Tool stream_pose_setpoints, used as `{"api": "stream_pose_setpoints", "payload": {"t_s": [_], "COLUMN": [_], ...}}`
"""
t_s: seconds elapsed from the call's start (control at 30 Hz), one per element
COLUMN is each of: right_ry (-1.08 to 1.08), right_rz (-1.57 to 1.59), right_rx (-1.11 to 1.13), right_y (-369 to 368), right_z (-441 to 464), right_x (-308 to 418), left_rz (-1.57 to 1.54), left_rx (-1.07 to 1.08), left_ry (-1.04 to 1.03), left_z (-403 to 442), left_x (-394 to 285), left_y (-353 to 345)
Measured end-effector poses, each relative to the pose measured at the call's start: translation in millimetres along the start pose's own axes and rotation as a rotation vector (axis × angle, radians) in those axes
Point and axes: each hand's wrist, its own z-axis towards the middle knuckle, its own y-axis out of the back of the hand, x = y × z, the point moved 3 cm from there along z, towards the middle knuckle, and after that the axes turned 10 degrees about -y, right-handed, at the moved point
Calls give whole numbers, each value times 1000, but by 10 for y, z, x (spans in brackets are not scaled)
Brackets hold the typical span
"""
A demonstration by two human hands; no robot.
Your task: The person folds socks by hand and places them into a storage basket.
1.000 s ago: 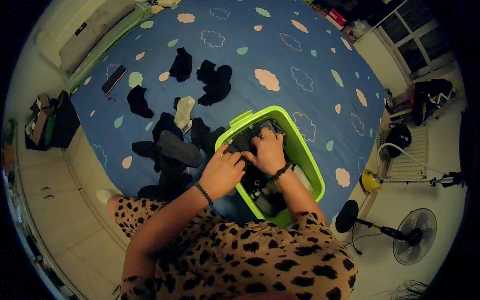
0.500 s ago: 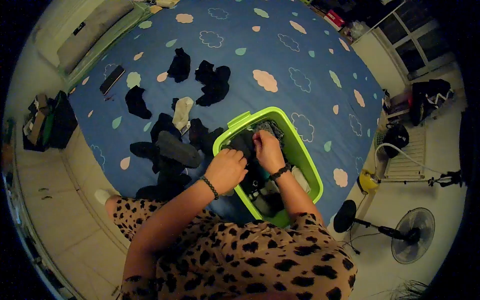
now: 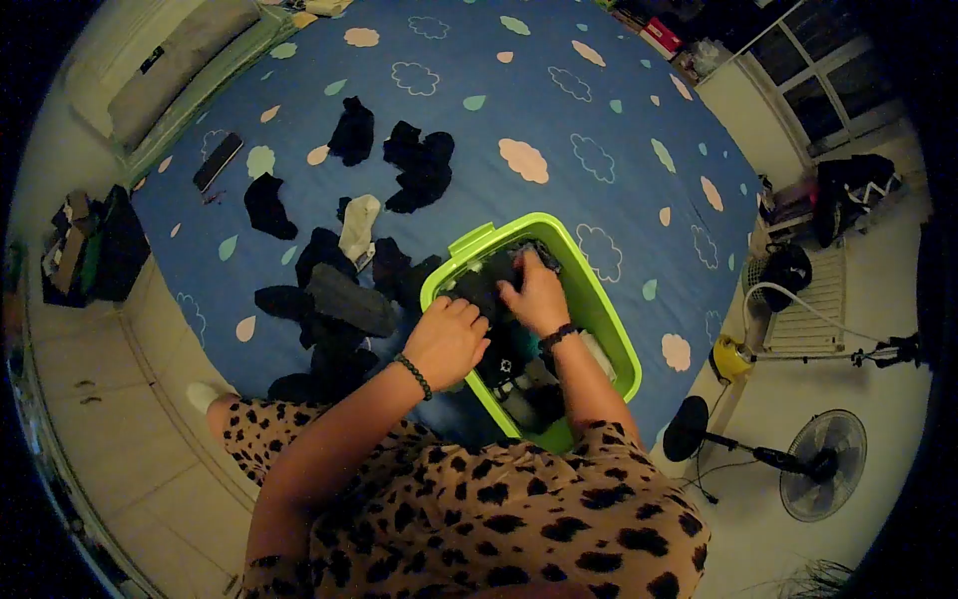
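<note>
A lime-green plastic bin (image 3: 606, 317) full of dark clothes and socks stands on the bed in front of me. My left hand (image 3: 446, 342) is at its left rim, fingers curled down beside a dark cloth (image 3: 477, 288); what they grip is hidden. Inside the bin, my right hand (image 3: 539, 297) touches a dark grey sock-like piece (image 3: 542, 252) at the far end, thumb and fingers apart. Left of the bin lies a pile of dark socks, with a charcoal sock (image 3: 351, 299) on top and a pale sock (image 3: 359, 227) behind it.
Loose black socks (image 3: 419, 168) and a dark phone-like object (image 3: 219, 163) lie on the blue bed sheet (image 3: 639, 180). A floor fan (image 3: 822, 464) stands at the right. A dark box of items (image 3: 118, 250) is at the left.
My right hand has opened from a pinch and reaches slightly farther into the bin. My left hand stays at the rim. The whole view has shifted slightly.
</note>
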Motion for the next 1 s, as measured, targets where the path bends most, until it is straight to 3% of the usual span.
{"api": "stream_pose_setpoints", "payload": {"t_s": [0.23, 0.37, 0.57, 0.63, 0.73, 0.93, 1.0], "right_ry": [71, 150, 116, 324, 352, 241, 239], "right_rz": [-359, -365, -183, -193, -219, -272, -268], "right_rx": [-269, -204, -164, -206, -61, -184, -213], "right_y": [-53, -95, 133, 109, 7, -242, -231], "right_z": [30, -20, -173, -231, -336, -278, -242], "right_x": [21, 41, 152, 196, 244, 257, 242], "left_rz": [4, 15, -10, 88, 29, -27, -11], "left_rx": [-11, -40, 90, -134, -145, -27, -88], "left_ry": [-4, -10, 22, -65, -48, -3, -29], "left_z": [14, 2, -23, -80, -154, -186, -188], "left_x": [-1, 12, -1, -43, -63, -46, -59], "left_y": [16, 8, -5, 67, 93, 66, 77]}}
